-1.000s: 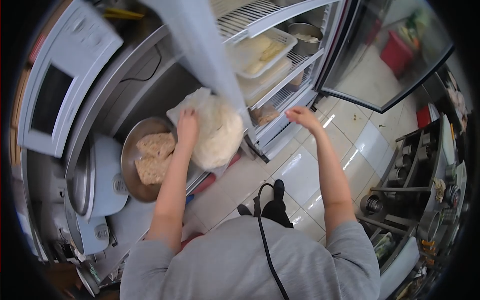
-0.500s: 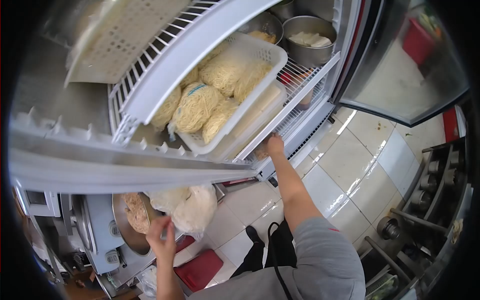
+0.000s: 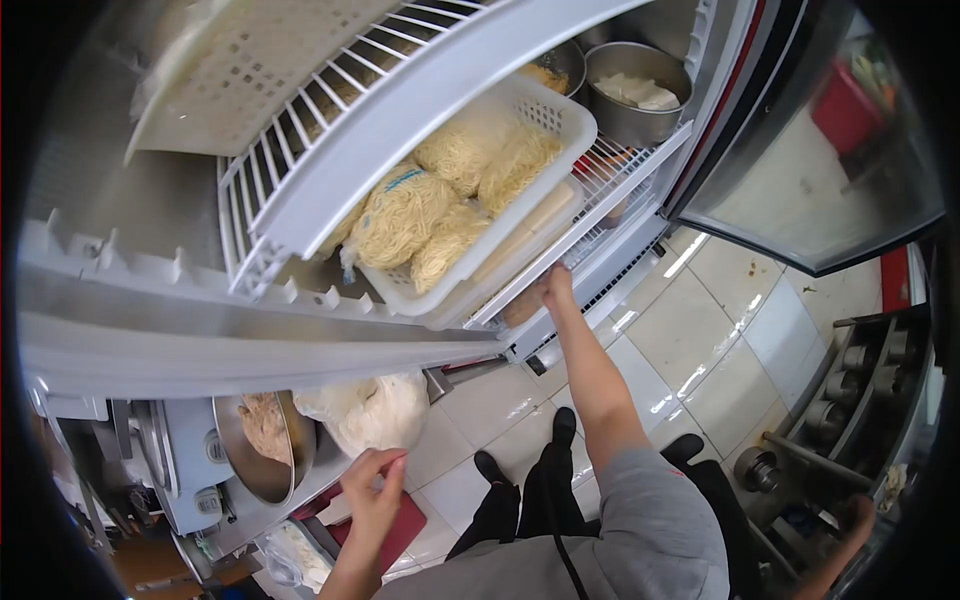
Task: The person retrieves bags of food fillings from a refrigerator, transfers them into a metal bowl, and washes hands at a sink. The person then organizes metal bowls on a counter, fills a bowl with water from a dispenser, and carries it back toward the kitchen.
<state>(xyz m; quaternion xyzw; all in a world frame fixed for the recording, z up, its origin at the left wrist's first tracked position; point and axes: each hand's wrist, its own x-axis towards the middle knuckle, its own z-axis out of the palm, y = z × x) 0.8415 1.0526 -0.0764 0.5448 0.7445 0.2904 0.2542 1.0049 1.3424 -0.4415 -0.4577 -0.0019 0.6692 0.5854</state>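
Observation:
My right hand (image 3: 557,285) reaches under the white wire shelf into the low part of an open fridge. It is at a brownish item (image 3: 524,304) there, and its fingers are mostly hidden, so the grip does not show. My left hand (image 3: 372,488) is raised above the floor with loosely curled fingers, nothing visible in it. Beyond it are whitish plastic bags (image 3: 375,410) and a steel bowl (image 3: 306,440) with a pale pinkish mass (image 3: 264,428). On the shelf, a white basket (image 3: 545,118) holds several bags of noodles (image 3: 400,215).
The glass fridge door (image 3: 810,190) stands open at right. A steel pot (image 3: 640,105) with white pieces sits on the shelf. Another person's arm (image 3: 845,550) shows at lower right, near a metal rack (image 3: 850,400). A red board (image 3: 400,530) lies below my left hand.
My left hand has come away from the whitish bags toward my body. The right hand stays low in the fridge, slightly farther in. Another person's arm and shoe have appeared at right.

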